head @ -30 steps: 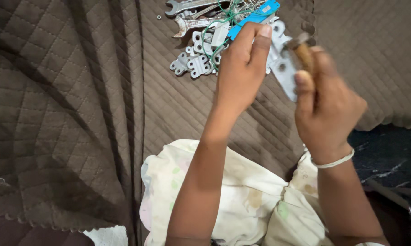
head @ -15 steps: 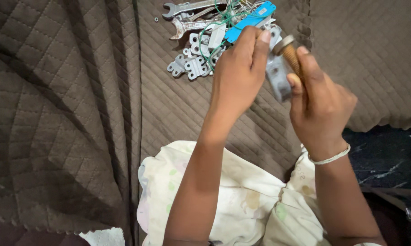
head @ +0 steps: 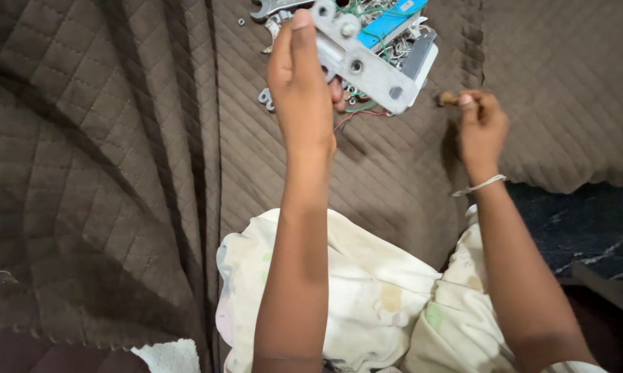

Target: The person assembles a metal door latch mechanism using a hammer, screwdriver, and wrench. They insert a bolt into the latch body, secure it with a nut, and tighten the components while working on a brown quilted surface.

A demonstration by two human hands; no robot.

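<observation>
Brown quilted fabric (head: 118,173), stitched in small diamonds and bunched into long soft folds on the left, covers nearly the whole work surface, its scalloped edge giving way at the right to a dark, white-veined stone floor (head: 588,228). Nearest the camera lies the person's lap in pale cream cloth (head: 367,290), crumpled and faintly printed with green and yellowish spots. From there two bare forearms reach forward. The right hand (head: 482,124), with a thin white band (head: 478,185) around its wrist, rests low over the quilt with its fingers curled shut around a small wooden handle (head: 449,99), whose brown rounded end pokes out to the left of the knuckles. The left hand (head: 301,83) is raised higher and farther out, thumb and fingers clamped on one end of a flat grey metal plate (head: 363,63); this long bar with drilled round holes slants down to the right, above the pile and well apart from the handle. Beyond and beneath the plate sits a heap of hardware (head: 387,41) on the quilt: dull steel spanners (head: 273,8) at the top edge, small pale metal brackets (head: 264,97) peeking out by the left hand, a bright blue flat piece (head: 394,19), and thin green wire (head: 360,107) with a red strand looping through it.
</observation>
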